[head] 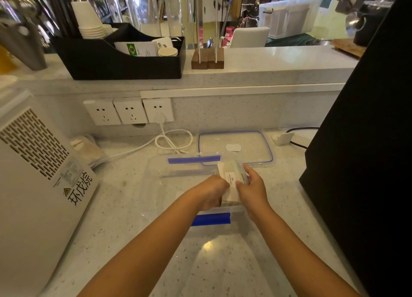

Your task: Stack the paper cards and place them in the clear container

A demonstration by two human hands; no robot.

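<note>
A stack of white paper cards (230, 181) with small printed text on top sits between both hands, over the right part of the clear container (156, 181). My left hand (213, 193) grips the stack's left side and my right hand (253, 188) holds its right side. The container is a shallow transparent box with blue latch clips at its far (194, 159) and near (210, 220) edges, standing on the speckled white counter. Whether the cards rest on the container floor or hang just above it, I cannot tell.
The container's clear lid (236, 140) with a blue seal lies just behind it. A white appliance (33, 174) stands at the left, a large black machine (361, 152) at the right. A white cable (174, 140) coils below the wall sockets (129, 110). A black organiser (120, 60) sits on the raised ledge.
</note>
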